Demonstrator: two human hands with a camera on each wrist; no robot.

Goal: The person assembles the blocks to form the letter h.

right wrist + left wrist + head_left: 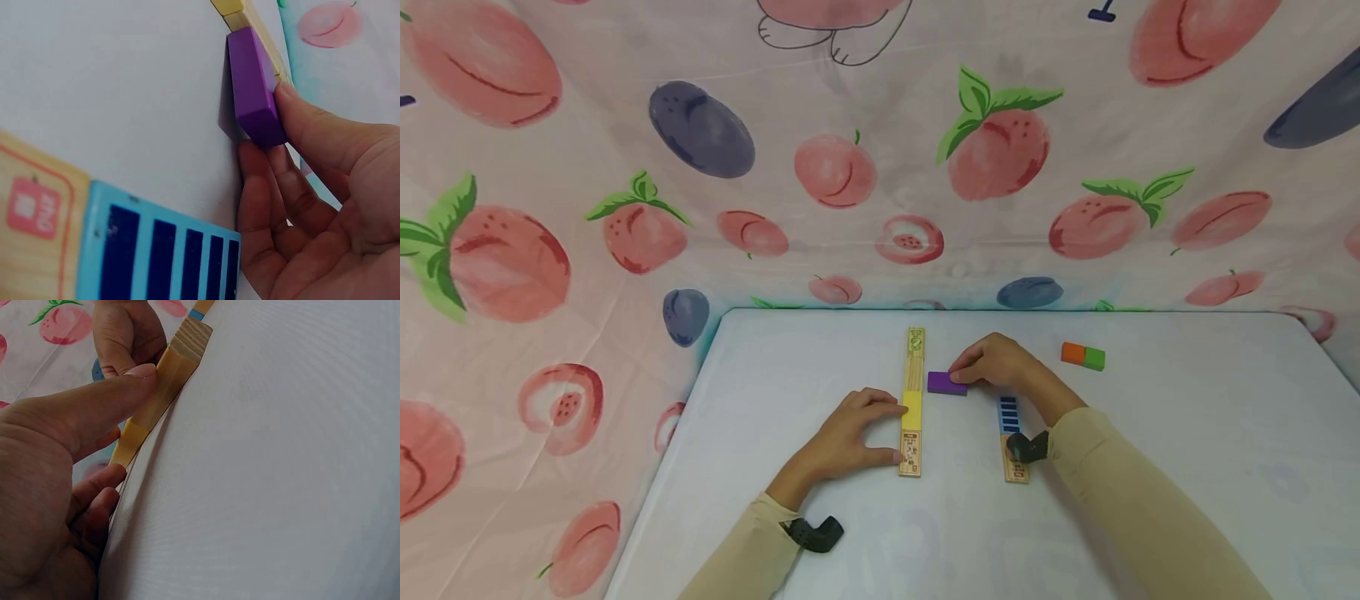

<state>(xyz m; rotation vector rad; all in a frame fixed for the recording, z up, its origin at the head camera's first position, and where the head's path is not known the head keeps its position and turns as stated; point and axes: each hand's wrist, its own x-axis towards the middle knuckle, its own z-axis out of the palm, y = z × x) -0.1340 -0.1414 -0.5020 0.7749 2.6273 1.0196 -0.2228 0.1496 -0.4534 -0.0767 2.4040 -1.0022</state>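
Observation:
A long wooden strip [913, 400] with a yellow block [912, 408] on it lies upright in the middle of the white table [1150, 433]. My left hand [857, 433] holds the strip from its left side, thumb [94, 403] and fingers against its edge [156, 394]. My right hand [992, 362] pinches a purple block [947, 383] just right of the strip; the fingertips [294, 119] grip its end [253, 94]. A shorter wooden strip with blue stripes [1011, 433] lies under the right wrist.
An orange and green block [1082, 356] lies at the back right of the table. A fruit-printed cloth [850, 167] hangs behind and to the left. The table's left edge [685, 433] runs diagonally.

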